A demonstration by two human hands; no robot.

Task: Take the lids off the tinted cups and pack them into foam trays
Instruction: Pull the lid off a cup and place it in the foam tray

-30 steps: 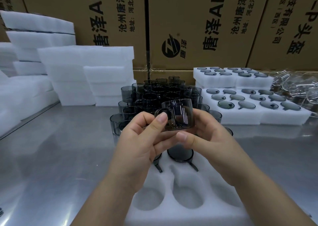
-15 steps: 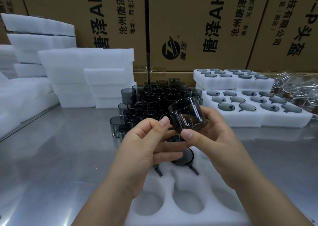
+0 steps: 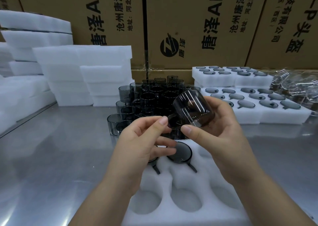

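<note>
Cardboard boxes (image 3: pixel 189 27) are standing as a wall far behind the grip, and the steel table (image 3: pixel 60 148) is spreading out under it on every side. White foam stacks (image 3: pixel 82 74) are piling up well to the left of the grip, while filled trays (image 3: pixel 275 117) holding dark cups are lying to its right, with a heap of clear pieces (image 3: pixel 296 86) sitting beyond them. Directly below the grip the foam tray (image 3: pixel 203 182) is lying with several round pockets showing bare. Just behind the grip, loose cups (image 3: pixel 148 94) are crowding together upright. The right hand (image 3: pixel 222 127) is curling its fingers round the body of the tinted cup (image 3: pixel 194 108), thumb pressing near the lower rim, and is holding it tilted in the air above the tray. The left hand (image 3: pixel 141 144) is pinching at the cup's handle (image 3: pixel 173 122) with thumb and forefinger, its other fingers curling beneath. Under the grip, a packed cup (image 3: pixel 182 152) is sitting in a far pocket, its handle lying in the slot.
</note>
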